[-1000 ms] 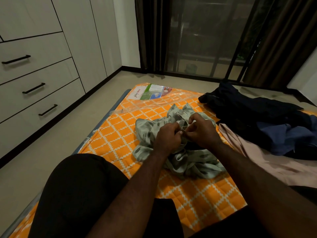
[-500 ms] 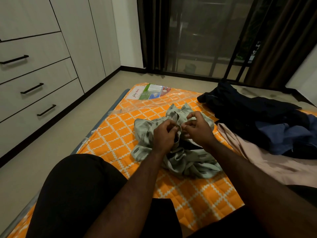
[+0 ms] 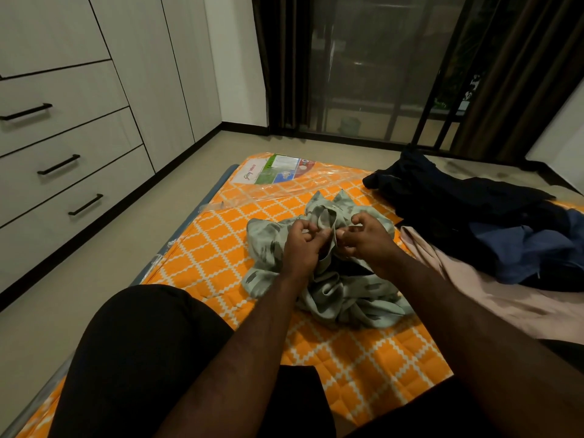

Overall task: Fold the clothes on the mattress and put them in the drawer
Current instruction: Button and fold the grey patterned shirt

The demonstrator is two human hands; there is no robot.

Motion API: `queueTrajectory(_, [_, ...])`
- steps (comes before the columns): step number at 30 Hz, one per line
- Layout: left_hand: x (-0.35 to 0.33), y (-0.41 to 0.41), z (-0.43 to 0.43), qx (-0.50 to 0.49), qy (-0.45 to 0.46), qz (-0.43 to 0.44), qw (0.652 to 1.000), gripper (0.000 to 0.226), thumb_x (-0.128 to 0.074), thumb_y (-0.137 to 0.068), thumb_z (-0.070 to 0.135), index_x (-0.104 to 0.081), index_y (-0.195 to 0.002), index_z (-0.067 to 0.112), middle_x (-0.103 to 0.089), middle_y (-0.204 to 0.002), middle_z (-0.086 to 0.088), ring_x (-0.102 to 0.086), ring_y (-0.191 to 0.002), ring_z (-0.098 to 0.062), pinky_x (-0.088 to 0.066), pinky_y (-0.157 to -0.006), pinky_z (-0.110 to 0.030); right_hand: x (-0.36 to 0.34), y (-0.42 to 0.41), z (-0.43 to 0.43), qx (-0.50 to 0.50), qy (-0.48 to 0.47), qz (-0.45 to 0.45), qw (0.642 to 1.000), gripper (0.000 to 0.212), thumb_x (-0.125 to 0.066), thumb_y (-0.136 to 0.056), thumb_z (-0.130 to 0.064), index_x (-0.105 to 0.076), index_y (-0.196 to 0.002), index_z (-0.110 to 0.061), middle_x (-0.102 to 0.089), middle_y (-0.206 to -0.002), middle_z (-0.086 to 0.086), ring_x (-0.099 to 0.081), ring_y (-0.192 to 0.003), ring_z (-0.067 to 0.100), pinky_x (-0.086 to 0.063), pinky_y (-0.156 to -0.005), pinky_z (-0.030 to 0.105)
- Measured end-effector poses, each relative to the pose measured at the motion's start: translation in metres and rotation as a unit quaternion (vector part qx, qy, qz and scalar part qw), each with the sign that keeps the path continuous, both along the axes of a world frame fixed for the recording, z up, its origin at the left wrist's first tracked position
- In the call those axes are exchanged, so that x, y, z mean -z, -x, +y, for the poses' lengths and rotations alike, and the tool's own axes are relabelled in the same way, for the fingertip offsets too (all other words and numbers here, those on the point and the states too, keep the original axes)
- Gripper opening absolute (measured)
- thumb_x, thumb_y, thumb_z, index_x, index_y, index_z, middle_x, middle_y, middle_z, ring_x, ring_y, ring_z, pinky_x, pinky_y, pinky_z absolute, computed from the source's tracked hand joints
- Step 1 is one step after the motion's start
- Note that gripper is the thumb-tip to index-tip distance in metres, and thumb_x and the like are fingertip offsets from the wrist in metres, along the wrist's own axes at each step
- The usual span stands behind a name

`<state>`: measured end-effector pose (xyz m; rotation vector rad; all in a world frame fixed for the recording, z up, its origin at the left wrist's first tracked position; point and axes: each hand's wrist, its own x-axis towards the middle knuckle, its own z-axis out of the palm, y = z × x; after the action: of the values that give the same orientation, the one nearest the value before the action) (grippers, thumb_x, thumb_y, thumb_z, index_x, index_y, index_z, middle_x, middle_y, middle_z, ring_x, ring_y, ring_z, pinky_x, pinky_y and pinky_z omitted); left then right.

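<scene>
A crumpled pale green shirt (image 3: 341,295) with dark marks lies on the orange checked mattress (image 3: 215,245). My left hand (image 3: 303,245) and my right hand (image 3: 366,241) meet over its upper part, each pinching an edge of the fabric between thumb and fingers. A pile of dark navy and blue clothes (image 3: 493,222) lies at the right, over a pale pink garment (image 3: 505,298). The closed drawers (image 3: 63,165) with black handles stand in the wardrobe at the left.
My knee in black (image 3: 142,349) is bent at the near left of the mattress. A printed label under clear plastic (image 3: 275,169) covers the mattress's far end. Beige floor runs between mattress and wardrobe. Dark curtains and a glass door stand behind.
Both hands have lifted slightly and drawn a little apart, working along the shirt's edge. The shirt's upper part has been raised and pulled up with them.
</scene>
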<state>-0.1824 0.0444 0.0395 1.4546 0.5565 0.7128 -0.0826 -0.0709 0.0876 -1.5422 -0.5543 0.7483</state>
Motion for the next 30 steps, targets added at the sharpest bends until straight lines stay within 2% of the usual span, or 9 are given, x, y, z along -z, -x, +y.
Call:
queueTrajectory(4, [0.002,-0.005,-0.006,0.017,0.019,0.011,1.000,0.026,-0.072,-0.091,0.040,-0.061,-0.087,0.016,-0.068,-0.075,0.000,-0.064,-0.067,-0.016,-0.054,-0.060,-0.037,0.005,0.005,0.005,0.033,0.012,-0.070,0.997,0.028,-0.057,-0.097,0.007,-0.040,-0.106,-0.013,-0.059,-0.083,0.011,-0.058,-0.076,0.027,-0.050,-0.063,0.035])
queueTrajectory(9, [0.002,-0.012,-0.011,-0.035,-0.025,0.068,0.997,0.016,-0.065,-0.098,0.026,-0.068,-0.090,0.012,-0.072,-0.085,-0.005,-0.070,-0.083,-0.022,-0.059,-0.077,-0.044,0.008,0.012,0.008,0.044,0.024,-0.116,0.992,0.024,-0.058,-0.096,0.007,-0.042,-0.099,-0.011,-0.060,-0.079,0.011,-0.062,-0.065,0.016,-0.053,-0.054,0.025])
queueTrajectory(13, [-0.001,-0.013,-0.010,-0.035,-0.053,0.090,0.994,0.018,-0.057,-0.101,0.022,-0.062,-0.091,0.008,-0.067,-0.087,-0.011,-0.061,-0.078,-0.021,-0.053,-0.074,-0.043,0.007,0.011,0.009,0.025,0.016,-0.088,0.996,0.023,-0.056,-0.097,0.007,-0.042,-0.096,-0.011,-0.059,-0.080,0.011,-0.062,-0.063,0.013,-0.053,-0.055,0.025])
queueTrajectory(16, [-0.003,-0.014,-0.007,-0.029,-0.063,0.085,0.994,0.018,-0.056,-0.102,0.021,-0.061,-0.091,0.008,-0.066,-0.088,-0.012,-0.058,-0.077,-0.018,-0.050,-0.072,-0.039,0.004,0.005,0.008,0.003,-0.002,-0.021,1.000,0.020,-0.056,-0.099,0.006,-0.045,-0.097,-0.011,-0.064,-0.083,0.010,-0.066,-0.076,0.020,-0.057,-0.071,0.036])
queueTrajectory(20, [-0.004,-0.009,-0.006,-0.006,-0.135,0.092,0.987,0.018,-0.054,-0.104,0.029,-0.063,-0.093,0.018,-0.063,-0.082,0.004,-0.055,-0.072,-0.007,-0.041,-0.065,-0.026,0.001,0.001,0.004,0.010,-0.016,0.031,0.999,0.018,-0.057,-0.099,0.004,-0.047,-0.102,-0.011,-0.064,-0.087,0.007,-0.065,-0.075,0.017,-0.056,-0.068,0.032])
queueTrajectory(23, [-0.003,-0.005,0.000,0.049,-0.259,0.202,0.943,0.037,-0.045,-0.103,0.054,-0.068,-0.108,0.025,-0.068,-0.092,0.003,-0.059,-0.081,-0.013,-0.043,-0.071,-0.030,-0.001,-0.004,0.006,0.070,-0.024,0.038,0.997,0.014,-0.053,-0.103,0.000,-0.048,-0.102,-0.013,-0.057,-0.088,0.008,-0.060,-0.075,0.017,-0.052,-0.064,0.031])
queueTrajectory(25, [-0.003,-0.002,0.007,0.087,-0.325,0.289,0.896,0.043,-0.045,-0.097,0.066,-0.064,-0.095,0.028,-0.065,-0.086,0.002,-0.062,-0.082,-0.019,-0.045,-0.070,-0.034,-0.003,-0.010,0.006,0.120,-0.035,0.051,0.991,0.013,-0.049,-0.104,-0.003,-0.050,-0.103,-0.015,-0.058,-0.095,0.011,-0.062,-0.084,0.022,-0.055,-0.072,0.036])
queueTrajectory(28, [-0.006,-0.001,0.012,0.109,-0.390,0.344,0.847,0.029,-0.061,-0.093,0.051,-0.066,-0.094,0.022,-0.065,-0.090,-0.003,-0.063,-0.087,-0.024,-0.052,-0.073,-0.036,-0.004,-0.017,0.004,0.176,-0.057,0.065,0.981,0.016,-0.045,-0.106,-0.003,-0.050,-0.111,-0.017,-0.059,-0.099,0.010,-0.062,-0.089,0.022,-0.054,-0.078,0.038])
queueTrajectory(30, [-0.009,0.000,0.011,0.071,-0.406,0.338,0.846,0.022,-0.059,-0.092,0.038,-0.068,-0.097,0.020,-0.066,-0.093,-0.007,-0.065,-0.090,-0.029,-0.052,-0.071,-0.037,-0.003,-0.018,0.005,0.202,-0.075,0.081,0.973,0.019,-0.043,-0.106,-0.001,-0.050,-0.115,-0.016,-0.059,-0.097,0.008,-0.063,-0.086,0.018,-0.053,-0.080,0.036])
